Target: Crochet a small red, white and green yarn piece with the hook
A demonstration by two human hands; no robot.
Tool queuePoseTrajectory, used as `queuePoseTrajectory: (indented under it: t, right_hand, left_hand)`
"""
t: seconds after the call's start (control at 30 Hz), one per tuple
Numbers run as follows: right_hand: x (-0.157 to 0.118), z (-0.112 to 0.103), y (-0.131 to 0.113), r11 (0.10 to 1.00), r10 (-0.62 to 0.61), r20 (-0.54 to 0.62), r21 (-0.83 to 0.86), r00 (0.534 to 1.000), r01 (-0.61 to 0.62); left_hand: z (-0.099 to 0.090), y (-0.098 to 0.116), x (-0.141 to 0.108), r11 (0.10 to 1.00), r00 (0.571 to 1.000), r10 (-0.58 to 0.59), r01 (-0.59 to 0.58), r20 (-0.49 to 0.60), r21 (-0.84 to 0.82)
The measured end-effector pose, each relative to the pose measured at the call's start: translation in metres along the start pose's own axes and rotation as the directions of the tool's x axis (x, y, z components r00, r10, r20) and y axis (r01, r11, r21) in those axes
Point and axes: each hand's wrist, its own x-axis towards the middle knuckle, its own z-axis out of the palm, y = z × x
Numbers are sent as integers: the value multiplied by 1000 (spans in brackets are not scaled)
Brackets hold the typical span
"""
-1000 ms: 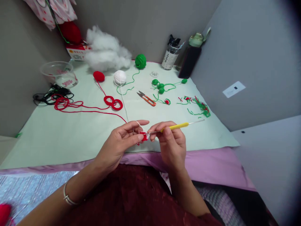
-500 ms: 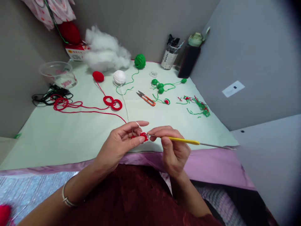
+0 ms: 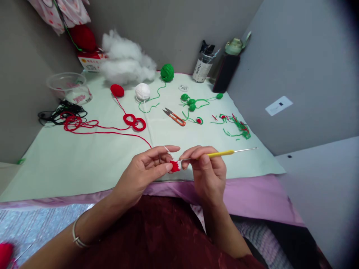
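Between the thumb and fingers of my left hand [image 3: 150,164] is a small red and white crochet piece [image 3: 175,166]. White yarn [image 3: 168,151] runs over my raised left index finger, and its strand leads back toward the white yarn ball [image 3: 143,92]. My right hand [image 3: 209,170] is closed round a crochet hook [image 3: 221,153] with a yellow handle. The hook's thin metal tip touches the white edge of the piece, and its other metal end points right. A red strand [image 3: 140,136] runs along the table to my left hand.
Orange thread snips [image 3: 174,117] lie mid-table, near two red rings [image 3: 135,122] and small green crochet pieces [image 3: 191,102]. Yarn scraps [image 3: 241,127] lie right. White stuffing [image 3: 126,59], a green yarn ball [image 3: 167,73], a plastic tub [image 3: 68,87] and a dark bottle [image 3: 226,67] stand behind.
The crochet piece has turned, showing more of its red side and white edge. My right hand has tilted the hook, so its far end points higher and less far right.
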Motion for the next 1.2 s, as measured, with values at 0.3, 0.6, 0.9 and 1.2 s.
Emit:
queuePoseTrajectory:
  t: [0.3, 0.6, 0.9, 1.2]
  right_hand:
    - [-1, 2, 0, 998, -48, -20, -33, 999, 47]
    - [0, -2, 0, 997, -71, 67, -5, 995, 72]
    - [-5, -2, -5, 891, -292, 162, -311, 943, 330]
    - [-7, 0, -3, 762, -409, 227, -448, 884, 467]
  left_hand:
    - [-1, -1, 2, 1000, 1000, -2, 2, 20, 10]
    - [-2, 0, 2, 1000, 999, 13, -14, 32, 11]
    - [-1, 0, 2, 1000, 1000, 8, -9, 18, 4]
    - [1, 1, 6, 1000, 1000, 25, -25, -6, -4]
